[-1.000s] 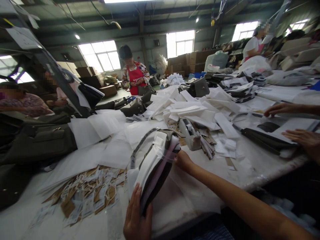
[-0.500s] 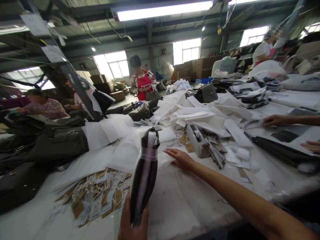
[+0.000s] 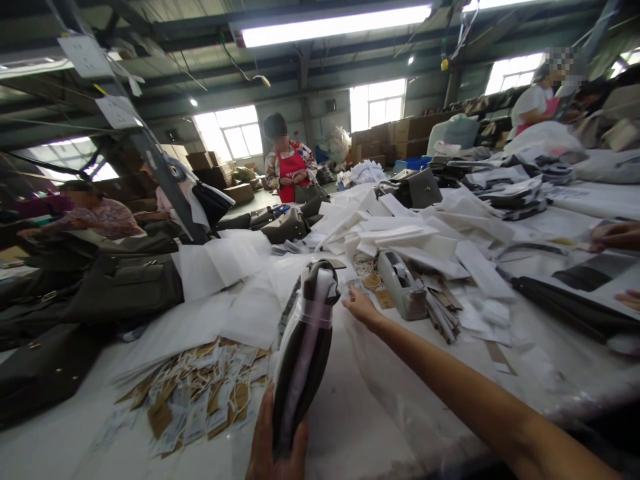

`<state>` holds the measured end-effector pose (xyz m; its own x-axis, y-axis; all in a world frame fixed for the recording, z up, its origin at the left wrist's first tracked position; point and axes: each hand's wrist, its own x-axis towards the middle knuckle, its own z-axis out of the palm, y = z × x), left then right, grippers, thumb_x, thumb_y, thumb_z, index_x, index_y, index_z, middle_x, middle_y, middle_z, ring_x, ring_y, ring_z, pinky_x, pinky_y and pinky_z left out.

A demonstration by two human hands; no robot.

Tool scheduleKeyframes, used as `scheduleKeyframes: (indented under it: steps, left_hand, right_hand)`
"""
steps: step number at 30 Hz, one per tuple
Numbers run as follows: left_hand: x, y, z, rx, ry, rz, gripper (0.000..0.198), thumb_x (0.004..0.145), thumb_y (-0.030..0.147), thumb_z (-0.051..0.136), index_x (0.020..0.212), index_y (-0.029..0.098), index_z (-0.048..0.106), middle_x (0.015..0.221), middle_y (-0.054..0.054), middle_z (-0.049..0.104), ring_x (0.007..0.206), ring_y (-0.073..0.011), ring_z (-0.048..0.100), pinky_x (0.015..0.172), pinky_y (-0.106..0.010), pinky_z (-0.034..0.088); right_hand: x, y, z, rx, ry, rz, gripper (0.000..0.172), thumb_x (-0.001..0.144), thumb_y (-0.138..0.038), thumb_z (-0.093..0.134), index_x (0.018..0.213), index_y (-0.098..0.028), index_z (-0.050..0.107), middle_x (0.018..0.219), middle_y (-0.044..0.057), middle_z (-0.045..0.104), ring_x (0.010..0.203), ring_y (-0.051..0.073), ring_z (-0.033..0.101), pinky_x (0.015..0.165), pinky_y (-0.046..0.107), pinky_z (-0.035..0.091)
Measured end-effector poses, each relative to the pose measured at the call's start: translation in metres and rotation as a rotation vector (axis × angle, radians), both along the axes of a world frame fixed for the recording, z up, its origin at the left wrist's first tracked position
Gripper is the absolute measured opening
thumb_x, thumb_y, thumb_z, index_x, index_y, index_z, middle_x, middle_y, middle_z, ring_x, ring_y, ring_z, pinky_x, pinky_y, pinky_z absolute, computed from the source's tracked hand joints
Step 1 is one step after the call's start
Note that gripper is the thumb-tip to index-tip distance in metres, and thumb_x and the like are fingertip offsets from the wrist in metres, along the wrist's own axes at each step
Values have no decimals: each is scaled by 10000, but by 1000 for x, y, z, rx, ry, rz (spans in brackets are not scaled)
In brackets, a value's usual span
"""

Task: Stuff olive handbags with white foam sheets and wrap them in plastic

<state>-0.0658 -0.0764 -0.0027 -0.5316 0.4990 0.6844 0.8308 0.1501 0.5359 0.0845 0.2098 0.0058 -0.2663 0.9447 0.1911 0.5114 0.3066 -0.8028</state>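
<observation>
My left hand point(image 3: 262, 433) grips the lower end of a dark olive handbag point(image 3: 317, 360), stood up on its narrow side. Pale wrapping shows along the bag's side, and a translucent band circles its upper part. To the right of the bag, my right hand point(image 3: 361, 308) reaches over the table with its fingers drawn together. They appear to pinch the edge of a thin clear plastic sheet point(image 3: 357, 353) that spreads below them. Just beyond that hand stands a grey tape dispenser point(image 3: 411, 300).
Brown tags with white strings point(image 3: 200, 400) lie in a heap at left, near white foam sheets point(image 3: 170, 327). More dark handbags point(image 3: 130, 287) are piled farther left. White sheets point(image 3: 400, 227) cover the table's middle. A co-worker's hand point(image 3: 615, 237) is at right, above another bag point(image 3: 565, 307).
My right hand's fingers, stretched out before, have drawn together over the plastic. The handbag in my left hand has shifted right and tilted slightly. The co-worker's hand has moved right.
</observation>
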Motion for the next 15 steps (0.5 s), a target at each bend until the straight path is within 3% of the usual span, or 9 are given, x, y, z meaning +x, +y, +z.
scheduleKeyframes:
  steps: [2, 4, 7, 10, 15]
  left_hand:
    - [0, -1, -1, -1, -12, -7, 619, 917, 355, 616, 1492, 350, 389, 1258, -57, 684, 1098, -255, 681, 795, -335, 596]
    - [-2, -2, -3, -4, -36, -15, 626, 907, 353, 627, 1490, 339, 397, 1280, -58, 673, 1123, -256, 669, 834, -339, 587]
    - [-7, -3, -4, -34, -29, -59, 656, 893, 370, 642, 1497, 322, 389, 1312, -56, 656, 1153, -258, 652, 886, -344, 574]
    - [-9, -3, -4, -52, 18, -110, 674, 891, 352, 643, 1506, 320, 369, 1338, -41, 640, 1169, -254, 642, 933, -347, 557]
    - [-5, -1, -4, -35, 76, -173, 634, 909, 315, 627, 1495, 290, 387, 1379, -51, 608, 1218, -240, 609, 1005, -344, 511]
  right_hand:
    - [16, -15, 5, 43, -32, -15, 560, 846, -220, 576, 1395, -129, 519, 1438, 185, 525, 1363, 318, 459, 1135, 473, 367]
    - [39, -43, 5, 115, -91, 35, 607, 855, -251, 608, 1439, -147, 478, 1549, 166, 399, 1466, 303, 306, 1208, 480, 255]
    - [75, -97, 0, 235, -258, 223, 617, 885, -375, 633, 1456, -204, 474, 1584, 134, 355, 1485, 312, 265, 1212, 529, 237]
    - [96, -146, -5, 185, -371, 370, 689, 872, -467, 654, 1481, -221, 449, 1566, 136, 387, 1467, 331, 304, 1192, 544, 282]
    - [94, -189, -5, 27, -325, 192, 738, 833, -296, 668, 1506, -162, 396, 1287, 161, 629, 1203, 294, 580, 1066, 444, 460]
